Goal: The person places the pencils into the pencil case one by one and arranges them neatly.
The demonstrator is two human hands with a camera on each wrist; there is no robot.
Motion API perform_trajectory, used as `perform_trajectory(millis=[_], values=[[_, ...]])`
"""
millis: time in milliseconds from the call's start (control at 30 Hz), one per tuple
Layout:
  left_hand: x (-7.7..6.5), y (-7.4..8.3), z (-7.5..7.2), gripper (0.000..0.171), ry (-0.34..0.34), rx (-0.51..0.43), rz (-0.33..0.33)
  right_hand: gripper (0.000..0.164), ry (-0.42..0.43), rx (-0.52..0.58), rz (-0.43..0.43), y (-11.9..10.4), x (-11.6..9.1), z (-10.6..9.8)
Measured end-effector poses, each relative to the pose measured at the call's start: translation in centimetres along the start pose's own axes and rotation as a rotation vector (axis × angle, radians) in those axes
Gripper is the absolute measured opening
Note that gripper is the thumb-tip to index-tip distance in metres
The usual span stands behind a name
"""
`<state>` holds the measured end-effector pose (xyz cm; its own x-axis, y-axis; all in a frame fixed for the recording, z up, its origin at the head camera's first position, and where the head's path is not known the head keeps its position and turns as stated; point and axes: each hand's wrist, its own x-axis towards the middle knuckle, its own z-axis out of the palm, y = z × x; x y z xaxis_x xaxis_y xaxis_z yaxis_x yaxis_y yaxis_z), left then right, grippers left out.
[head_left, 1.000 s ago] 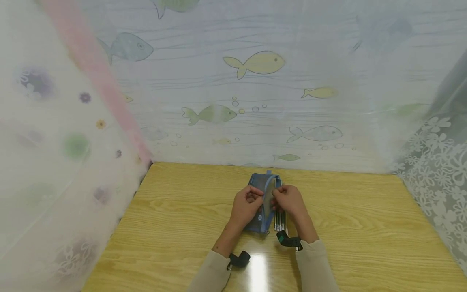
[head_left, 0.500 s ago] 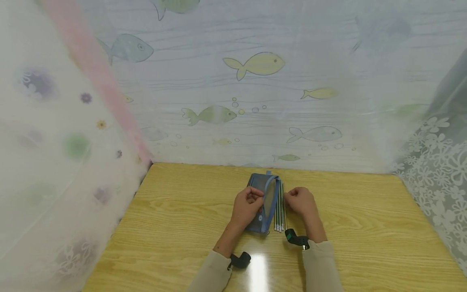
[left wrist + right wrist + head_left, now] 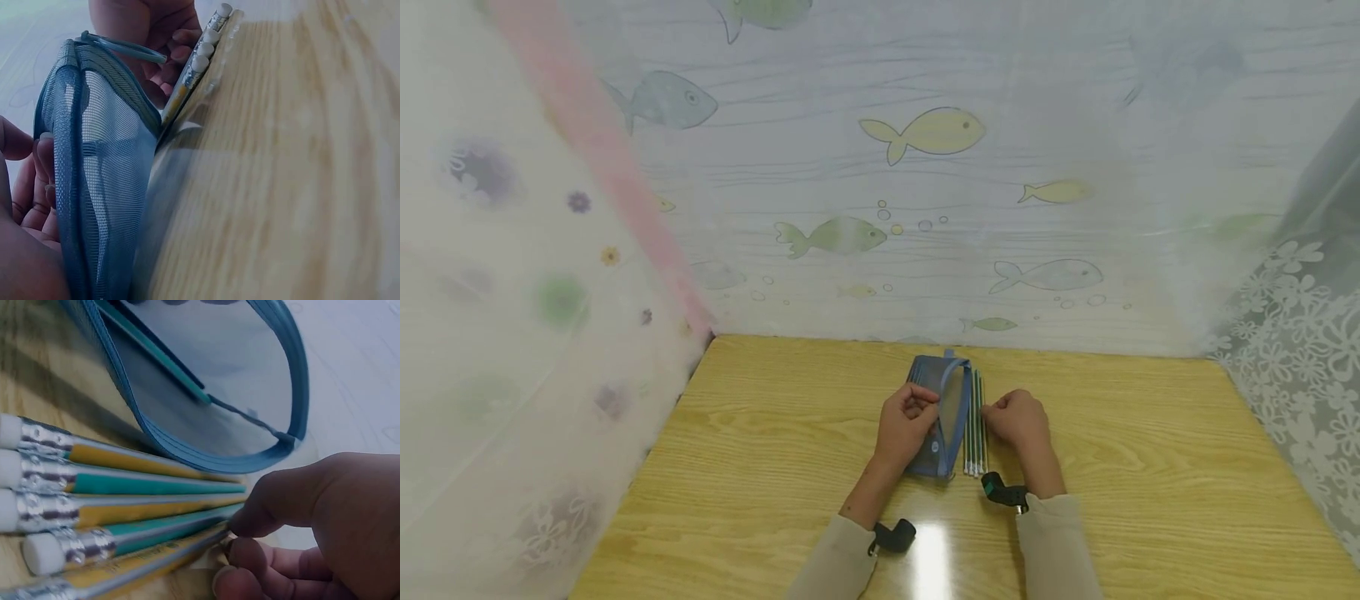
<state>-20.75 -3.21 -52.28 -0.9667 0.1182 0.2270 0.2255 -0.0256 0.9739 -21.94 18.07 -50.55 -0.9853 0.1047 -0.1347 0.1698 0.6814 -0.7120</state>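
Note:
A blue mesh pencil case [image 3: 928, 457] lies on the table with its zipped mouth gaping. My left hand [image 3: 906, 427] pinches the mouth's left edge; in the left wrist view its fingers [image 3: 45, 159] grip the mesh. A teal pencil [image 3: 156, 353] shows inside the case in the right wrist view. Beside the case, several yellow and green striped pencils [image 3: 974, 425] lie in a row, white erasers toward me. My right hand [image 3: 1018, 417] is at their right side. Its thumb and fingertips pinch the outermost yellow pencil [image 3: 150, 559] near its far end.
The wood-grain table [image 3: 1150, 467] extends to both sides of the case. A fish-print curtain [image 3: 820, 167] hangs behind it, with a flowered sheet [image 3: 512, 350] on the left and a lace-patterned one [image 3: 1292, 333] on the right. Black wrist cameras [image 3: 895, 533] sit below the hands.
My right hand has drawn back from the case's mouth to the right side of the pencil row, then shifted slightly left against the outermost pencil. The left hand keeps its hold on the case.

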Motion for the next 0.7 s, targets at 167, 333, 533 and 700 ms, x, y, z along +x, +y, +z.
perform_trajectory(millis=[167, 333, 533, 700], values=[[0.0, -0.3, -0.1, 0.014, -0.009, -0.005, -0.010, 0.046, 0.010, -0.014, 0.017, -0.3, 0.0, 0.3], [0.1, -0.6, -0.2, 0.014, -0.016, -0.011, -0.007, 0.046, 0.019, -0.030, 0.022, -0.5, -0.1, 0.3], [0.1, -1.0, -0.3, 0.014, -0.024, 0.002, 0.002, 0.043, 0.030, -0.051, 0.027, -0.7, -0.3, 0.3], [0.2, -1.2, -0.4, 0.015, -0.039, 0.034, 0.004, 0.045, 0.029, -0.068, 0.020, -0.8, -0.2, 0.4]])
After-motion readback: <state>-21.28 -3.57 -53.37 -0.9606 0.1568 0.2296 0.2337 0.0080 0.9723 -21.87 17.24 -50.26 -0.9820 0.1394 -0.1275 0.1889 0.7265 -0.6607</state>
